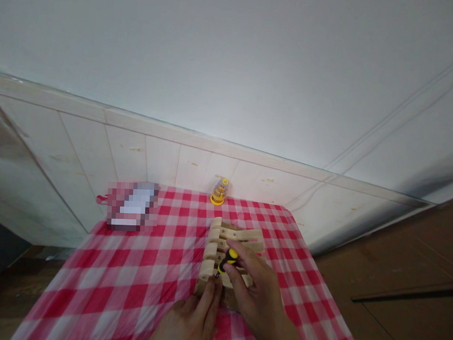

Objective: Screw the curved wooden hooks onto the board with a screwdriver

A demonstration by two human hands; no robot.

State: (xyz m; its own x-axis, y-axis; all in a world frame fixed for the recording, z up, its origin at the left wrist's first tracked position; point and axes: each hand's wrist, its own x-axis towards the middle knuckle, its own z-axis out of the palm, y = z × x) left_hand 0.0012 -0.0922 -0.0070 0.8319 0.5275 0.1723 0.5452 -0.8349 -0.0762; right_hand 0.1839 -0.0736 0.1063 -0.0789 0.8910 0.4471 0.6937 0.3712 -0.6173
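Note:
A pale wooden slatted piece lies on a table covered by a red and white checked cloth. My right hand is closed around a small yellow and black screwdriver, its tip pointing down at the near left end of the wooden piece. My left hand rests on the cloth just below, fingers stretched forward together, fingertips touching the wood beside the screwdriver tip.
A small clear container with a yellow base stands at the far edge of the table. A blurred-out object lies at the far left. A white panelled wall rises behind; wooden floor is to the right.

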